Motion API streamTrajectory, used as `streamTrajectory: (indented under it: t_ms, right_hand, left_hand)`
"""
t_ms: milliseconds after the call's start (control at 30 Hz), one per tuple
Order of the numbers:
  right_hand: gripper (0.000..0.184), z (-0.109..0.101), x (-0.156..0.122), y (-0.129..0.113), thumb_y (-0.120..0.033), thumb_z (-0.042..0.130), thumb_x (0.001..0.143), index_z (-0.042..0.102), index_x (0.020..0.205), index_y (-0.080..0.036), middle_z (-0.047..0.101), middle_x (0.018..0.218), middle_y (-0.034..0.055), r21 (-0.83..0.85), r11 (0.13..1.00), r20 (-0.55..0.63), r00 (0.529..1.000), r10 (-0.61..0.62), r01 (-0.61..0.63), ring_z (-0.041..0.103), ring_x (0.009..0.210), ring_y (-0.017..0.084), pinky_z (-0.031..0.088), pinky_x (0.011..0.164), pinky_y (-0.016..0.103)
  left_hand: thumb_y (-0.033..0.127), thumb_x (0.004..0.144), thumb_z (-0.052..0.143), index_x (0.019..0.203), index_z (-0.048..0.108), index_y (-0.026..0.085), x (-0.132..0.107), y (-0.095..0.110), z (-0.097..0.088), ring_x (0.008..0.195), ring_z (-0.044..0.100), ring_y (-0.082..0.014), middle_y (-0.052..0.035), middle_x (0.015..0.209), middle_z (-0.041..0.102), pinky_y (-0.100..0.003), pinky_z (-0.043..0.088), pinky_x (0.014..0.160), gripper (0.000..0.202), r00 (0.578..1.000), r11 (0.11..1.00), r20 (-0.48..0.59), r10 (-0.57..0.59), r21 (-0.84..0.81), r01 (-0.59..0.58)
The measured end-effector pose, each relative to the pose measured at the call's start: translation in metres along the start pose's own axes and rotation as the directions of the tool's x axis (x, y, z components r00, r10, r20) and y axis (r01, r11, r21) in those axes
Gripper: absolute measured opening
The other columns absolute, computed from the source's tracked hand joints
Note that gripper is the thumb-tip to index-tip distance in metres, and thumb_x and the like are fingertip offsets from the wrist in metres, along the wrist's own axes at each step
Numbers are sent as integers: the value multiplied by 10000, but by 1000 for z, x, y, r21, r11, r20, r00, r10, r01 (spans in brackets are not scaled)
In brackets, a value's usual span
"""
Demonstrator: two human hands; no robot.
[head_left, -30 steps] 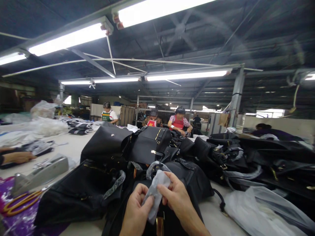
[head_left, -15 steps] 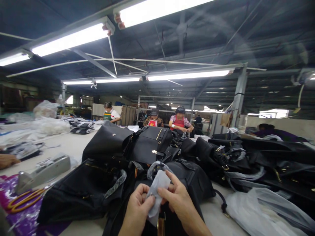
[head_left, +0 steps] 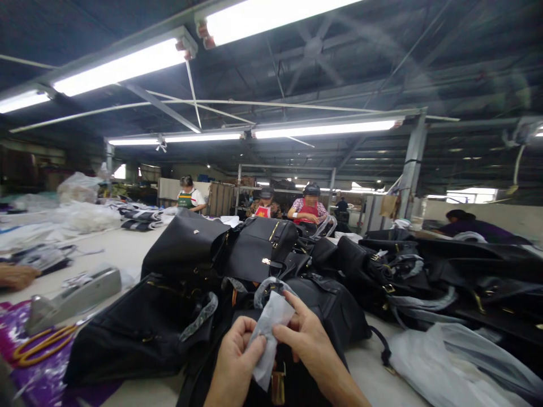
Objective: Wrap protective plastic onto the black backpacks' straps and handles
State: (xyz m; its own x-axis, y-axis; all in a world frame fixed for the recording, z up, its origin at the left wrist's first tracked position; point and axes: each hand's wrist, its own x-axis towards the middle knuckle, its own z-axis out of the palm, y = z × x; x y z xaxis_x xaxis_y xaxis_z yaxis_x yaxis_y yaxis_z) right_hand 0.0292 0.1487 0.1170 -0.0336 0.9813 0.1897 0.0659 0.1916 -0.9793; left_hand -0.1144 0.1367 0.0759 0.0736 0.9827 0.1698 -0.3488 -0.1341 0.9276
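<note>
Pinched between both my hands is a folded piece of thin white wrapping sheet (head_left: 275, 314). My left hand (head_left: 235, 359) grips its lower left part with thumb and fingers. My right hand (head_left: 314, 347) holds its right edge, the index finger reaching along the top corner. Directly below lies a black bag, largely hidden by my hands, with a gold metal fitting (head_left: 278, 387) showing between my wrists. A clear-wrapped handle (head_left: 263, 291) arches just behind the sheet. To the left rests another black bag (head_left: 123, 333) with a gold zip.
More black bags (head_left: 250, 249) are heaped ahead and to the right. At left are a tape dispenser (head_left: 80, 297), yellow-handled scissors (head_left: 44, 345) and purple plastic (head_left: 38, 390). Clear plastic (head_left: 458, 362) lies at right. A co-worker's hand (head_left: 17, 276) shows at far left; several people work beyond.
My hands and the white sheet have barely shifted; more of the gold fitting shows beneath. The co-worker's hand at far left has moved slightly inward.
</note>
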Motion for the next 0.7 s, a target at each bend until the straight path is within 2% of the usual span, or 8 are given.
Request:
streamTrajectory:
  t_ms: [67, 200, 367, 433, 500, 567, 600, 700]
  right_hand:
    - [892, 1, -1, 0, -230, 660, 632, 351, 1446, -36, 555, 513, -93, -34, 999, -16, 999, -39, 38, 411, 386, 92, 307, 365, 212]
    - [828, 4, -2, 2, -208, 654, 655, 404, 1430, -55, 549, 522, -87, -92, 990, -83, 990, -113, 105, 530, 489, 136, 410, 484, 242]
    - [758, 7, -3, 4, -222, 646, 691, 434, 1411, -118, 567, 622, -71, -229, 961, -140, 972, -188, 153, 537, 496, 139, 424, 509, 256]
    - [623, 7, -4, 4, -214, 669, 684, 538, 1291, -164, 555, 634, -72, -322, 930, -195, 949, -248, 177, 539, 501, 139, 425, 527, 259]
    - [392, 8, -6, 3, -214, 681, 692, 612, 1078, -204, 544, 591, -74, -382, 902, -218, 929, -300, 201, 554, 524, 151, 422, 549, 262]
    - [146, 9, -7, 3, -252, 652, 747, 593, 877, -225, 576, 578, -54, -364, 907, -174, 941, -292, 214, 574, 538, 162, 418, 533, 261]
    - [83, 9, -8, 2, -279, 626, 777, 572, 813, -228, 601, 589, -39, -328, 921, -130, 955, -265, 211, 583, 534, 163, 420, 514, 260]
    - [147, 7, -7, 0, -335, 570, 811, 544, 724, -218, 635, 593, -15, -213, 964, -30, 985, -171, 161, 587, 485, 155, 428, 471, 256]
  left_hand:
    - [547, 576, 845, 738, 522, 188, 3, -3, -3, 465, 573, -118, -5, 587, 671, -216, 423, 495, 509, 1000, 999, -4, -24, -22, 24]
    - [554, 543, 859, 730, 549, 171, 9, -8, -9, 452, 560, -116, -27, 581, 688, -208, 362, 490, 528, 999, 999, 8, -45, -22, 46]
    - [481, 535, 887, 758, 595, 150, 13, -9, -14, 506, 587, -121, -32, 626, 702, -215, 381, 541, 495, 992, 990, 51, -113, -76, 117]
    - [486, 545, 882, 752, 591, 152, 13, -9, -14, 506, 583, -120, -21, 609, 687, -210, 369, 533, 489, 994, 992, 52, -97, -72, 100]
    - [498, 569, 864, 744, 575, 161, 12, -8, -13, 499, 573, -118, -22, 606, 685, -208, 358, 519, 477, 996, 996, 42, -75, -49, 77]
    - [498, 594, 842, 743, 560, 168, 12, -8, -11, 483, 554, -112, -21, 602, 683, -205, 344, 505, 458, 998, 998, 23, -53, -15, 53]
    - [494, 603, 832, 741, 555, 171, 11, -8, -9, 471, 540, -107, -14, 591, 673, -203, 336, 498, 448, 999, 999, 12, -40, 3, 40]
    - [478, 609, 811, 730, 552, 170, 11, -7, -5, 440, 486, -90, 10, 549, 629, -198, 299, 474, 420, 1000, 999, -25, -5, 50, 7]
